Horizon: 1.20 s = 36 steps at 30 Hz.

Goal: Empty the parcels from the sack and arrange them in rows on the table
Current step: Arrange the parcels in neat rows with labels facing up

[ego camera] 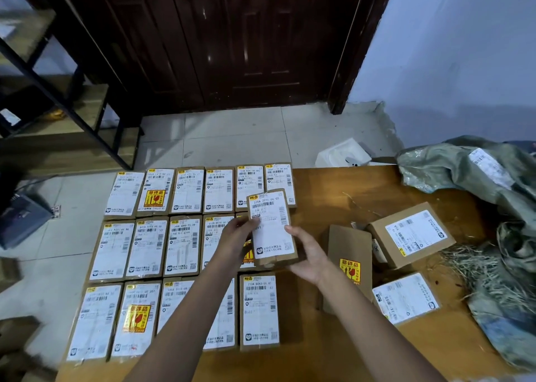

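table (319, 207): wooden | rows of labelled parcels (185, 245) left | loose parcels (410, 233), green sack (470, 167) right

Two bare forearms, no sleeves visible

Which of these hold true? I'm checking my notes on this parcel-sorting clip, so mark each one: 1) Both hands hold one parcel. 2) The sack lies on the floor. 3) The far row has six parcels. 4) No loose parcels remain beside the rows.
1) True: the left hand and right hand hold the raised parcel.
2) False: the sack lies on the table, at its right end.
3) True: the far row has six.
4) False: loose parcels lie right of the rows.
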Available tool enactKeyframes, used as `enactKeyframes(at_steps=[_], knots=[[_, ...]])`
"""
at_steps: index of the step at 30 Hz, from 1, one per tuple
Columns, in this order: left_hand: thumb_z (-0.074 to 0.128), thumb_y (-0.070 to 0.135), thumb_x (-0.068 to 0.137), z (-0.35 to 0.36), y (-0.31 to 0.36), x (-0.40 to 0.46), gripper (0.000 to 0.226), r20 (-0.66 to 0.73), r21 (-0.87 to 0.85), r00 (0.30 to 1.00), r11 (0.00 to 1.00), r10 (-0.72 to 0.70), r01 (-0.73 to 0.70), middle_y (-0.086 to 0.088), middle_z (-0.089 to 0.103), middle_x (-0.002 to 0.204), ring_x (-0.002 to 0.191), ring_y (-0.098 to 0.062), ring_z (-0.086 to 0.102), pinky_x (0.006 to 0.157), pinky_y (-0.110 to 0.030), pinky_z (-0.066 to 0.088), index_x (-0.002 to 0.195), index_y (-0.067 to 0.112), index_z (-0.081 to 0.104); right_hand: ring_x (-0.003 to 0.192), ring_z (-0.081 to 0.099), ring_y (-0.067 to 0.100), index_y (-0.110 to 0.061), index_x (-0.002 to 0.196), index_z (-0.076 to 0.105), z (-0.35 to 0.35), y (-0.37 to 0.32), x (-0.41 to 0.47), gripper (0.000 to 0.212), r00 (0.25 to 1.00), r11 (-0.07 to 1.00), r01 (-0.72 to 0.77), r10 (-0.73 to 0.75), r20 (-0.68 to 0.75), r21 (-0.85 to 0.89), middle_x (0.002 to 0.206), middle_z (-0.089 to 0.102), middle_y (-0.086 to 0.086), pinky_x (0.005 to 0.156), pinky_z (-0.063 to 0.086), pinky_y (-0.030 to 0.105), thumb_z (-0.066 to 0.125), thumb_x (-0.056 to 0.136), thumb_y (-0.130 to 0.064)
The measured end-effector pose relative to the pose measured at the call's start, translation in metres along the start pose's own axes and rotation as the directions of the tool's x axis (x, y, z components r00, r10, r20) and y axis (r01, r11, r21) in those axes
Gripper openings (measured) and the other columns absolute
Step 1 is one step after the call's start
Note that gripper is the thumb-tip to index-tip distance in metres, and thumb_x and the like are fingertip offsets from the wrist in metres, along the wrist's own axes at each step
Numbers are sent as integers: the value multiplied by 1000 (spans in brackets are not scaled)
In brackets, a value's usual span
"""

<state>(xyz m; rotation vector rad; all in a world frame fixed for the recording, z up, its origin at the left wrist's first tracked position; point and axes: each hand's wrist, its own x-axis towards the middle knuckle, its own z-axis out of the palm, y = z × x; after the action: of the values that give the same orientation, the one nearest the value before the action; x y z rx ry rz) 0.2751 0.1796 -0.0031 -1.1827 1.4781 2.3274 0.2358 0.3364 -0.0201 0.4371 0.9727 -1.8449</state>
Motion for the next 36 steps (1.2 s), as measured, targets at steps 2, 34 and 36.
enactKeyframes(at_steps=[2, 34, 36], knots=[[67, 12, 87, 1, -2, 1, 14, 13, 41, 998, 997, 66, -66, -5, 70, 102, 98, -24, 64, 87, -43, 51, 100, 11, 61, 110, 61, 36, -7, 126, 58, -5, 0, -2, 74, 992, 993, 58, -70, -108, -108, 122, 65, 20, 87, 51, 41, 79, 60, -33], [63, 24, 87, -6, -45, 27, 56, 92, 793, 978, 580, 188, -186, -6, 47, 141, 128, -21, 46, 100, -33, 43, 138, 9, 43, 112, 62, 27, -11, 135, 45, -42, 11, 30, 36, 800, 414, -222, -441, -408, -883, 129, 62, 9, 84, 48, 30, 47, 99, -20], [64, 23, 87, -6, -46, 26, 57, 97, 795, 978, 576, 187, -189, -6, 47, 141, 129, -21, 45, 101, -32, 41, 139, 9, 43, 110, 63, 27, -11, 135, 45, -39, 10, 33, 36, 781, 418, -219, -467, -415, -882, 128, 63, 10, 84, 51, 31, 47, 100, -19]])
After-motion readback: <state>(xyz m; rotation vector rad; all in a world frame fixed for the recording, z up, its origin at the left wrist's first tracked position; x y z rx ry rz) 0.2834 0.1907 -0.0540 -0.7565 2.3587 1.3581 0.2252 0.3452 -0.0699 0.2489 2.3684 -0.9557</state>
